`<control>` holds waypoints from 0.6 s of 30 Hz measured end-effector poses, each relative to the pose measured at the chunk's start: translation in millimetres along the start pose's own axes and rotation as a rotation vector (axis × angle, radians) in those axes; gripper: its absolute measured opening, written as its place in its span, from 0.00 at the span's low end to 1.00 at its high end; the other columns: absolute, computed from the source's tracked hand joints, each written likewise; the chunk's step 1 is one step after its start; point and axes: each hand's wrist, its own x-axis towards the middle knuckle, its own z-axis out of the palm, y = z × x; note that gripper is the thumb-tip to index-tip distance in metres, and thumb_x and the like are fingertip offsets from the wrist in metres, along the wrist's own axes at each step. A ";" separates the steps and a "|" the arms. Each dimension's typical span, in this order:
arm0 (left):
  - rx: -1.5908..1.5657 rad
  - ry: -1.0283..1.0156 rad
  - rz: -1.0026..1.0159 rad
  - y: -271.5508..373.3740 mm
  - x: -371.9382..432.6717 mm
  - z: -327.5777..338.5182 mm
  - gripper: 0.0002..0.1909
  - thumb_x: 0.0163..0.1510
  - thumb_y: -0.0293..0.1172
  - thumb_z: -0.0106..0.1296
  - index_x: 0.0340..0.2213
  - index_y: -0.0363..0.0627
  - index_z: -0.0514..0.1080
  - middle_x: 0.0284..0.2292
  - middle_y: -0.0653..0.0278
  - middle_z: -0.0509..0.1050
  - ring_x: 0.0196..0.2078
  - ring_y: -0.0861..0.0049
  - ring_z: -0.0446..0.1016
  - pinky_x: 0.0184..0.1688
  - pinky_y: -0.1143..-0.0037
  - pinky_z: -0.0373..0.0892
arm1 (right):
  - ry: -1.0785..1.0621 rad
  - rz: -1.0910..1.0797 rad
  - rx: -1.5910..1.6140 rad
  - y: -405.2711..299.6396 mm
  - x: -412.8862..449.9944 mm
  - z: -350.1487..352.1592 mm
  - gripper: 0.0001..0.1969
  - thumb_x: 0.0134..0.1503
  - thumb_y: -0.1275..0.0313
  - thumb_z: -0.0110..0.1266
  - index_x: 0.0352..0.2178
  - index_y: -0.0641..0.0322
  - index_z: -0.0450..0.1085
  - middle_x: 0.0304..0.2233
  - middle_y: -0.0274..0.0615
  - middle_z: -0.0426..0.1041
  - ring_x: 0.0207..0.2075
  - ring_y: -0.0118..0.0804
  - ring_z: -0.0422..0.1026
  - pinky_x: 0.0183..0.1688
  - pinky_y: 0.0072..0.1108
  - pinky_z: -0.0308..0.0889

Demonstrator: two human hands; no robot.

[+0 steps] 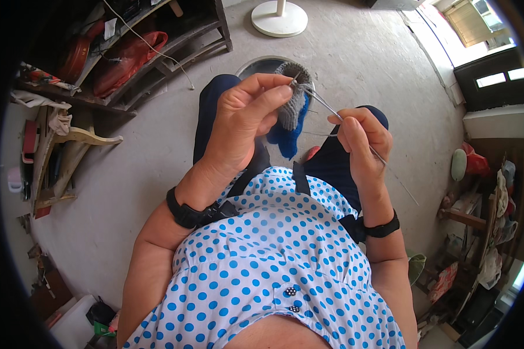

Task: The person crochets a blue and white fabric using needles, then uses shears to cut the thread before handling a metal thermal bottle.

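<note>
A tubular piece of knitting (pixel 291 114), grey above with a blue part below, hangs between my knees. My left hand (pixel 254 104) pinches its upper edge between thumb and forefinger, where a needle tip pokes out. Thin metal knitting needles (pixel 325 103) run from that edge down to the right. My right hand (pixel 361 135) holds one long needle, whose far end sticks out below the fingers. A strand of grey yarn (pixel 321 134) stretches from the knitting side to my right hand. The fingers hide part of the stitches.
Behind the knitting, a round metal basin (pixel 258 65) stands on the concrete floor. A white round stand base (pixel 279 19) is farther ahead. At the left are a dark wooden shelf (pixel 187 43) with a red bag (pixel 129 65) and a wooden stool (pixel 85 136). Cluttered shelving (pixel 467 218) lies right.
</note>
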 end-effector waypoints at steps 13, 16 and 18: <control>0.052 -0.006 0.031 -1.9 0.8 -1.7 0.11 0.55 0.33 0.53 0.38 0.40 0.74 0.22 0.74 0.73 0.15 0.99 0.58 0.16 0.92 0.50 | -0.024 0.028 -0.037 -2.2 2.6 -4.4 0.11 0.58 0.68 0.49 0.31 0.65 0.74 0.21 0.34 0.72 0.18 0.17 0.60 0.20 0.12 0.52; 0.053 0.001 0.035 -1.2 0.2 -0.4 0.11 0.55 0.32 0.53 0.37 0.40 0.74 0.22 0.74 0.73 0.16 0.99 0.58 0.16 0.92 0.50 | -0.035 0.023 -0.055 -2.8 3.7 -6.1 0.11 0.58 0.68 0.48 0.30 0.65 0.74 0.21 0.34 0.72 0.18 0.18 0.60 0.20 0.12 0.52; 0.066 0.004 0.035 -0.2 0.0 0.3 0.11 0.55 0.32 0.53 0.37 0.40 0.74 0.22 0.74 0.73 0.16 0.99 0.58 0.16 0.92 0.50 | -0.047 0.031 -0.069 -4.4 5.0 -6.3 0.11 0.58 0.68 0.48 0.30 0.64 0.74 0.22 0.34 0.72 0.18 0.18 0.60 0.20 0.12 0.52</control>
